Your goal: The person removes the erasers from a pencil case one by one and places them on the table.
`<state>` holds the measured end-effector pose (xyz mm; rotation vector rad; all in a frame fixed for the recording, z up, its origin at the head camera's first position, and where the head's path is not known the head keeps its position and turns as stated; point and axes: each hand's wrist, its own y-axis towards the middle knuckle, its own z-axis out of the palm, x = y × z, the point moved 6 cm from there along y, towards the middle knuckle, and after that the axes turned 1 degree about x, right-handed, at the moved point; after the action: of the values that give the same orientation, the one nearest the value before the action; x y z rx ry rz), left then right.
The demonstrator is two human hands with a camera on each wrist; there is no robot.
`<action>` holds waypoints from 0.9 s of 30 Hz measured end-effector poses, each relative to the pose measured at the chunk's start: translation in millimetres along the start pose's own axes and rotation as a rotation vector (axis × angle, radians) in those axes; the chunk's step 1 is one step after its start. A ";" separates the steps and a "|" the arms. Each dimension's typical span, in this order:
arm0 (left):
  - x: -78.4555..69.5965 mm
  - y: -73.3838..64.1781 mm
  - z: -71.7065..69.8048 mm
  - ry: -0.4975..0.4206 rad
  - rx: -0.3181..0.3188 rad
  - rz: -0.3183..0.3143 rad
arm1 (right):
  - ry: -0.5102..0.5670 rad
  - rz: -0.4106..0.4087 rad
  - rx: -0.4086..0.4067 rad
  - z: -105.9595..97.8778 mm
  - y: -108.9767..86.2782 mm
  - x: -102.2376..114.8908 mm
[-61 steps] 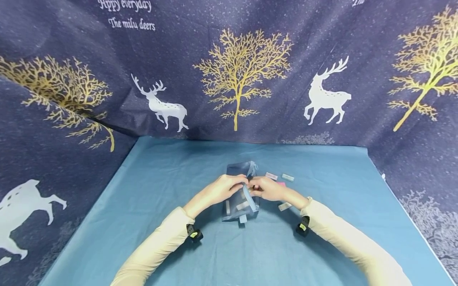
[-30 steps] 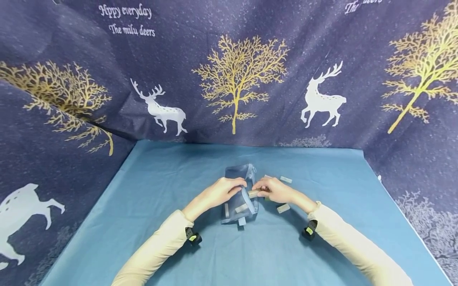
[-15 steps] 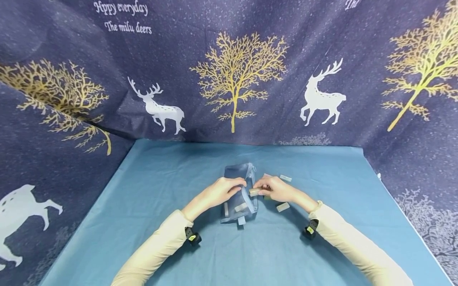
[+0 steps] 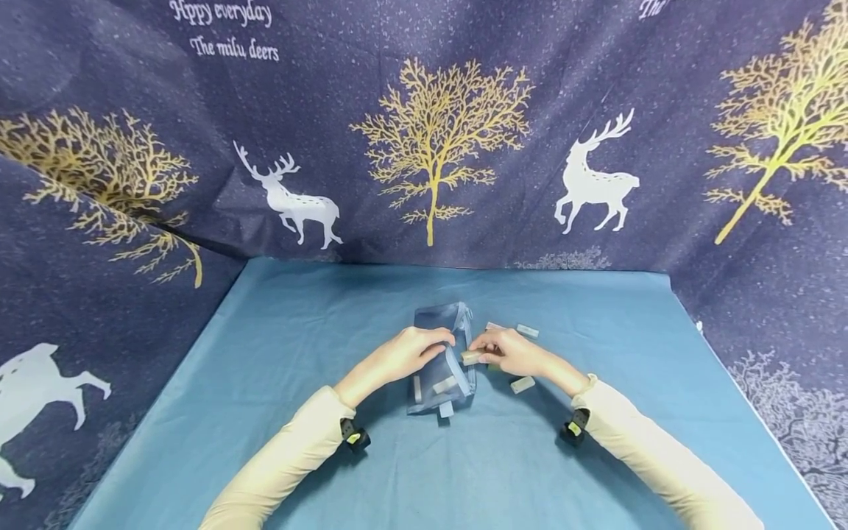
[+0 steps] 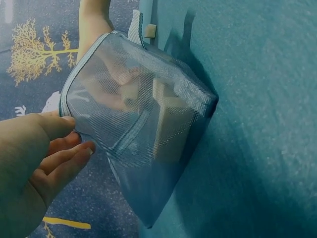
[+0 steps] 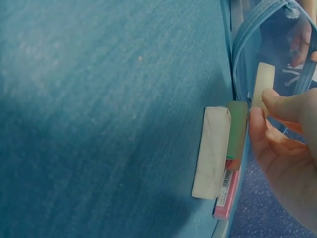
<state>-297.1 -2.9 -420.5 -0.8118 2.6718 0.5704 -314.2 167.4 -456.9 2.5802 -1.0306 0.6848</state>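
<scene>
A blue mesh zip pouch (image 4: pixel 430 324) lies on the cloth, its zipped side gaping towards the right. My left hand (image 4: pixel 409 353) pinches one edge of that opening between thumb and fingers. Through the mesh, pale blocks (image 5: pixel 171 129) show inside the pouch. At the mouth, my right hand (image 4: pixel 513 352) pinches a small cream rectangular block (image 6: pixel 263 84) by thumb and fingertips. In the right wrist view the block's far end overlaps the open pouch. Close beside this hand lie a whitish block (image 6: pixel 212 153), a green one (image 6: pixel 237 129) and a pink-wrapped one with a barcode (image 6: pixel 227 196).
Another pale block (image 4: pixel 528 331) lies behind the right hand. A fabric tab (image 4: pixel 446 409) sticks out from the pouch's near end. Blue cloth (image 4: pixel 331 309) covers the table, and a dark curtain (image 4: pixel 503 184) with deer and trees rises behind it.
From two seconds ago, my right hand has drawn back a little to the right from the pouch's mouth, and the cream block now shows in its fingers. The left hand keeps its grip.
</scene>
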 end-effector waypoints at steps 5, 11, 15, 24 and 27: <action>-0.7 -0.9 0.4 -0.002 0.009 -0.013 | 0.005 -0.002 0.001 1.0 -0.4 2.2; -0.1 0.5 1.8 -0.015 0.009 -0.006 | 0.010 -0.015 -0.019 -1.9 -2.4 2.3; 0.0 1.2 0.5 -0.005 0.011 -0.012 | 0.027 -0.008 -0.014 -3.1 -3.3 0.1; -2.2 -0.4 -1.5 0.009 0.009 -0.015 | 0.069 -0.012 -0.009 -2.4 -5.3 -5.4; -1.3 -1.2 -2.0 0.010 -0.003 -0.016 | 0.082 -0.023 -0.010 -3.2 -6.4 -7.5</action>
<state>-295.6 -4.1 -418.6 -0.8383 2.6711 0.5685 -315.4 177.5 -458.7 2.5295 -0.9751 0.7704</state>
